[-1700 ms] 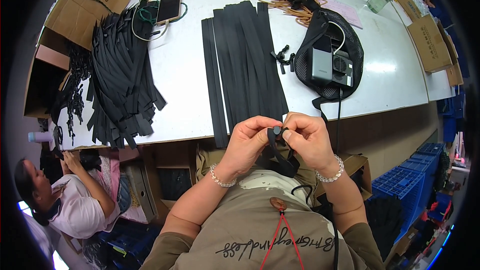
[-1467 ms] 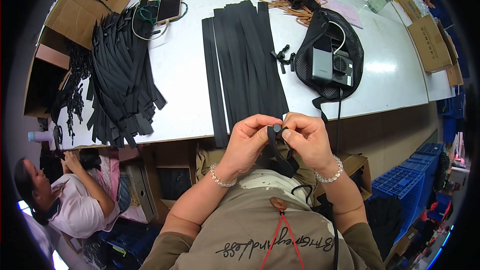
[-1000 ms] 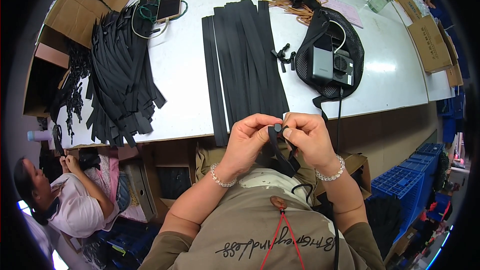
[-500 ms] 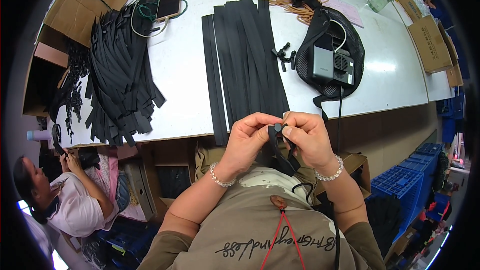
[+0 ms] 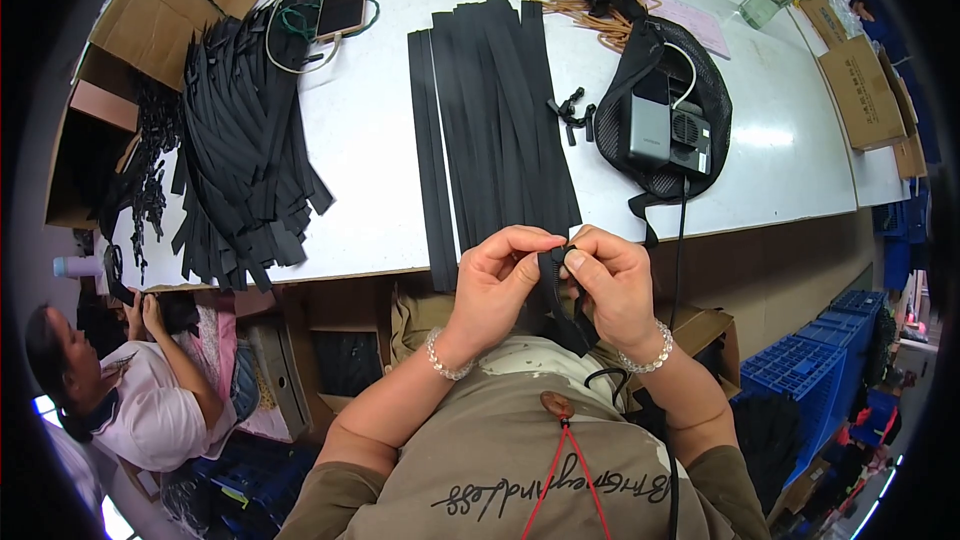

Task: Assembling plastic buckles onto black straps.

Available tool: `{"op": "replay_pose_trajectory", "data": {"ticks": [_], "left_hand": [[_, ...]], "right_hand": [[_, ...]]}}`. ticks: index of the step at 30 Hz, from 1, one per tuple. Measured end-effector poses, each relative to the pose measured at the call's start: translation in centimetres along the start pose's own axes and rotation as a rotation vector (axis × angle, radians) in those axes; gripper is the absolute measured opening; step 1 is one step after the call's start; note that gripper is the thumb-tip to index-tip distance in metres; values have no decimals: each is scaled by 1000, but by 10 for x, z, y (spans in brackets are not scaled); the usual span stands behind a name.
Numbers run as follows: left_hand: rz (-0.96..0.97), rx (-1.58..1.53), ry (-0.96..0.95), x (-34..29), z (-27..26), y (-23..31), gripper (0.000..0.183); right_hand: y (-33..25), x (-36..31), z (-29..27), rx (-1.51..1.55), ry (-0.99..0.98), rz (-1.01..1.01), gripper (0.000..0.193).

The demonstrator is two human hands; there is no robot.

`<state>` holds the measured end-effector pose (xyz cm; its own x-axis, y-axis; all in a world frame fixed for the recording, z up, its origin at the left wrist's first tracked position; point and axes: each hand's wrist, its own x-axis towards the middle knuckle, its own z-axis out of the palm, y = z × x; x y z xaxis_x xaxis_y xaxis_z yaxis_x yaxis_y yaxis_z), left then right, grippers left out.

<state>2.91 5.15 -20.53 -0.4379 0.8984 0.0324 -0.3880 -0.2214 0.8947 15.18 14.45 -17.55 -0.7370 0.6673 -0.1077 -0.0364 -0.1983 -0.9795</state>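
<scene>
Just off the table's front edge, both hands pinch a black webbing strap (image 5: 567, 325) whose lower part hangs down in a loop. My left hand (image 5: 492, 278) is closed, thumb and forefinger on the strap's upper left side. My right hand (image 5: 615, 278) is closed too, its thumb pressing on the top of the strap. A small dark piece at the pinch is mostly hidden by the fingertips. Beyond my hands lies a row of long flat black straps (image 5: 490, 120). Several small black fittings (image 5: 573, 115) lie to the right of that row.
A black mesh bag (image 5: 715, 90) holds grey devices with a cable running down. Cut black straps (image 5: 245, 140) heap at left beside a cardboard box (image 5: 175, 5) and phone (image 5: 342, 5). A co-worker (image 5: 140, 380) sits at left. Blue crates (image 5: 800, 350) stand at right.
My right hand has shifted slightly, and its fingers now cover more of the small round black piece at the top of the strap. Both hands still pinch the strap.
</scene>
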Motion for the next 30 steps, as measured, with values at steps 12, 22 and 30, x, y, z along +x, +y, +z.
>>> {"op": "replay_pose_trajectory", "data": {"ticks": [12, 22, 30], "left_hand": [[-319, -64, -28, -20, 19, 3, 29], [-374, -152, 50, -20, 29, -8, 20], [-754, -189, 123, -32, 38, -48, 7]], "right_hand": [[-10, -32, -24, -105, 22, 67, 12], [-6, -42, -30, -98, 73, 26, 10], [37, -52, -58, 128, 191, 343, 8]]}}
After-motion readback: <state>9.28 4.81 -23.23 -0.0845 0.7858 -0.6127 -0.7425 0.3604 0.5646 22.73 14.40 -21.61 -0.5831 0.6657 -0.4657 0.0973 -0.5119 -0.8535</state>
